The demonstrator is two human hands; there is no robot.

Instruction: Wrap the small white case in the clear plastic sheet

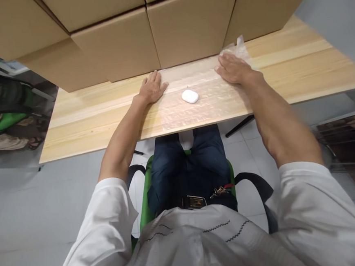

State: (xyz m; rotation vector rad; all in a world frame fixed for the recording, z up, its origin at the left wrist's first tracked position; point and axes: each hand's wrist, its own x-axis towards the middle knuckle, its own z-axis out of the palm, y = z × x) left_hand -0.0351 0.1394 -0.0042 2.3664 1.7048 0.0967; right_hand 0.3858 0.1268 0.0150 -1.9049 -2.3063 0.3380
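Note:
A sheet of clear bubble wrap lies spread on the wooden table. On it rests a small white rounded case, like an earbud case, touched by neither hand. My left hand is laid flat at the wrap's left edge, fingers pointing to the boxes and thumb out to the side. At the upper right of the wrap, my right hand presses down with its fingers stretched out. Beyond its fingertips a crumpled end of the wrap stands up a little. Neither hand holds anything.
Several cardboard boxes are stacked along the back of the wooden table. I sit at its front edge on a green chair with black armrests. At the far left, part of another person's foot shows near a dark chair.

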